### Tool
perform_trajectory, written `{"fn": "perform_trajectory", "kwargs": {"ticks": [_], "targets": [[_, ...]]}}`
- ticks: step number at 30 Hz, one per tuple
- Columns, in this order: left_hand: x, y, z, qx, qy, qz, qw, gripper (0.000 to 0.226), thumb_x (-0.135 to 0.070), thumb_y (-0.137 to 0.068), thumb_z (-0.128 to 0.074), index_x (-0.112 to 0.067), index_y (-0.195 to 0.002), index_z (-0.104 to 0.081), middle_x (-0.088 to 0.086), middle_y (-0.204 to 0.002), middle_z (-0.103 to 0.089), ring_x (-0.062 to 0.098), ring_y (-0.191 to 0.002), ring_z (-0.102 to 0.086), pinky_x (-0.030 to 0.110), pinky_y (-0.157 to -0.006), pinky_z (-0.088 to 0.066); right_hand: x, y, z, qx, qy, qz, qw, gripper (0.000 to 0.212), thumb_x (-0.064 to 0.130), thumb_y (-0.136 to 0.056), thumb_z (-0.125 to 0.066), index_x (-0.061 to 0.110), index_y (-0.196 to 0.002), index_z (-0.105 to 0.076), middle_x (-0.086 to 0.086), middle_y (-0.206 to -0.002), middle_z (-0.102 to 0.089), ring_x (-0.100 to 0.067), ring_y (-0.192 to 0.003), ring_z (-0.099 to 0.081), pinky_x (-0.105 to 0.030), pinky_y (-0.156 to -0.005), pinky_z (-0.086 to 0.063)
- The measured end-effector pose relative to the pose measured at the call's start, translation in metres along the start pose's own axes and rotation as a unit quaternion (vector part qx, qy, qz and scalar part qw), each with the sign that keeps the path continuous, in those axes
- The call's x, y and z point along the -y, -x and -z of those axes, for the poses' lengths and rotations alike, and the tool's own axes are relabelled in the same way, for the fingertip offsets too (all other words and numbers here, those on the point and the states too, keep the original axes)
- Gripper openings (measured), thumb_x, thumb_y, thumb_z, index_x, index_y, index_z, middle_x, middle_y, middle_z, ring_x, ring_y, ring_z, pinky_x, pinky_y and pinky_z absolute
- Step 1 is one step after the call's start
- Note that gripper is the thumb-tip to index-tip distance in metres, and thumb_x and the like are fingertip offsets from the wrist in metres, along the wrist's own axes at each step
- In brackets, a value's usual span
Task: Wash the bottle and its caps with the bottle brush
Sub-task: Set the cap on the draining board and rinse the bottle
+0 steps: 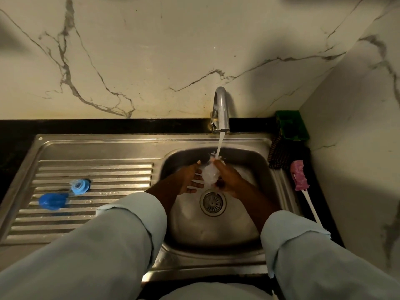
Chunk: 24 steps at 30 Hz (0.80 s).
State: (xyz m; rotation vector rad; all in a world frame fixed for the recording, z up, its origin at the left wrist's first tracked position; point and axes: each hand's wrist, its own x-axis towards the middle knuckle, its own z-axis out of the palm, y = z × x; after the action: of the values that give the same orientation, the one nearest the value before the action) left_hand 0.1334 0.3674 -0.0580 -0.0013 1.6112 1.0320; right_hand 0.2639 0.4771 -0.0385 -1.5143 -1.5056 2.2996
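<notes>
A clear plastic bottle (209,175) is held over the sink basin (255,161) under running water from the tap (221,109). My right hand (229,180) grips the bottle from its right side. Just left of the bottle, my left hand (191,178) is spread with straight fingers, palm toward it. Two blue caps lie on the ribbed draining board: a round ring-shaped cap (79,186) and a darker dome cap (53,200). The bottle brush (302,182), pink head on a white handle, lies on the counter right of the sink.
A green holder (291,126) stands in the back right corner, with a dark scrubber (279,155) in front of it. The drain strainer (213,203) sits in the basin floor. Marble walls close the back and the right side.
</notes>
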Motion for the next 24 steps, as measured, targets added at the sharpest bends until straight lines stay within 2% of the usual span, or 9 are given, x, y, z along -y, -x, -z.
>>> {"fn": "perform_trajectory", "kwargs": {"ticks": [2, 4, 6, 8, 10, 12, 16, 19, 24], "targets": [[-0.002, 0.002, 0.001, 0.011, -0.012, 0.004, 1.000, 0.051, -0.060, -0.094, -0.054, -0.015, -0.116, -0.067, 0.007, -0.116, -0.072, 0.031, -0.107, -0.069, 0.043, -0.089, -0.053, -0.006, -0.006, 0.002, -0.060, 0.145, 0.135, 0.978, 0.058, 0.055, -0.083, -0.075, 0.022, -0.128, -0.060, -0.004, -0.115, -0.070, -0.019, -0.096, -0.068, -0.029, -0.066, -0.059], [-0.004, 0.003, 0.003, 0.028, -0.037, 0.010, 0.999, 0.053, -0.058, -0.099, -0.046, -0.013, -0.119, -0.064, 0.008, -0.121, -0.070, 0.031, -0.116, -0.066, 0.046, -0.099, -0.051, -0.007, -0.006, 0.008, -0.072, 0.224, 0.236, 0.943, 0.055, 0.049, -0.076, -0.084, 0.025, -0.122, -0.065, 0.006, -0.112, -0.071, -0.009, -0.099, -0.068, -0.030, -0.082, -0.060], [-0.005, 0.004, 0.004, 0.038, -0.031, 0.018, 0.999, 0.050, -0.057, -0.100, -0.045, -0.014, -0.115, -0.066, 0.009, -0.124, -0.069, 0.031, -0.116, -0.065, 0.045, -0.098, -0.050, -0.005, -0.002, 0.010, -0.057, 0.269, 0.297, 0.915, 0.046, 0.038, -0.078, -0.085, 0.026, -0.118, -0.067, 0.015, -0.110, -0.069, 0.004, -0.097, -0.064, -0.022, -0.089, -0.055], [-0.006, 0.004, 0.004, 0.042, -0.013, 0.022, 0.999, 0.049, -0.058, -0.098, -0.049, -0.015, -0.112, -0.067, 0.009, -0.121, -0.070, 0.028, -0.110, -0.066, 0.040, -0.089, -0.050, -0.002, 0.001, 0.012, -0.069, 0.300, 0.348, 0.885, 0.045, 0.034, -0.077, -0.087, 0.028, -0.117, -0.067, 0.017, -0.108, -0.067, 0.008, -0.098, -0.062, -0.015, -0.089, -0.050], [-0.008, 0.004, 0.002, 0.029, -0.010, 0.014, 0.999, 0.052, -0.061, -0.096, -0.051, -0.015, -0.116, -0.067, 0.008, -0.117, -0.071, 0.027, -0.106, -0.066, 0.039, -0.086, -0.050, 0.000, 0.000, 0.013, -0.079, 0.300, 0.366, 0.877, 0.047, 0.031, -0.077, -0.086, 0.023, -0.120, -0.067, 0.008, -0.114, -0.069, -0.002, -0.105, -0.063, -0.020, -0.094, -0.049], [-0.013, 0.002, -0.001, 0.009, -0.013, 0.003, 1.000, 0.055, -0.063, -0.095, -0.050, -0.015, -0.117, -0.067, 0.008, -0.116, -0.072, 0.028, -0.106, -0.067, 0.041, -0.092, -0.050, 0.001, -0.002, 0.013, -0.086, 0.309, 0.355, 0.878, 0.045, 0.028, -0.080, -0.085, 0.020, -0.121, -0.067, 0.003, -0.116, -0.070, -0.010, -0.108, -0.064, -0.027, -0.098, -0.049], [-0.024, 0.002, -0.008, -0.019, -0.008, -0.015, 1.000, 0.049, -0.060, -0.096, -0.051, -0.016, -0.109, -0.068, 0.007, -0.111, -0.073, 0.028, -0.105, -0.068, 0.042, -0.092, -0.050, 0.005, -0.002, 0.012, -0.113, 0.303, 0.337, 0.884, 0.043, 0.026, -0.076, -0.088, 0.023, -0.115, -0.069, 0.012, -0.106, -0.070, 0.006, -0.095, -0.063, -0.004, -0.081, -0.043], [-0.035, 0.000, -0.017, -0.065, 0.009, -0.070, 0.995, 0.042, -0.054, -0.097, -0.055, -0.017, -0.109, -0.070, 0.007, -0.109, -0.074, 0.025, -0.102, -0.068, 0.040, -0.087, -0.052, 0.006, -0.003, 0.013, -0.105, 0.275, 0.342, 0.893, 0.041, 0.018, -0.074, -0.090, 0.030, -0.106, -0.067, 0.019, -0.093, -0.067, 0.016, -0.088, -0.062, -0.003, -0.075, -0.047], [-0.068, 0.008, -0.030, -0.041, 0.091, -0.118, 0.988, 0.044, -0.050, -0.100, -0.052, -0.014, -0.118, -0.069, 0.007, -0.107, -0.075, 0.025, -0.098, -0.070, 0.036, -0.077, -0.055, 0.014, -0.002, 0.014, -0.090, 0.281, 0.365, 0.883, 0.041, 0.022, -0.077, -0.088, 0.031, -0.112, -0.068, 0.015, -0.101, -0.070, 0.011, -0.093, -0.064, -0.006, -0.082, -0.047]]}}
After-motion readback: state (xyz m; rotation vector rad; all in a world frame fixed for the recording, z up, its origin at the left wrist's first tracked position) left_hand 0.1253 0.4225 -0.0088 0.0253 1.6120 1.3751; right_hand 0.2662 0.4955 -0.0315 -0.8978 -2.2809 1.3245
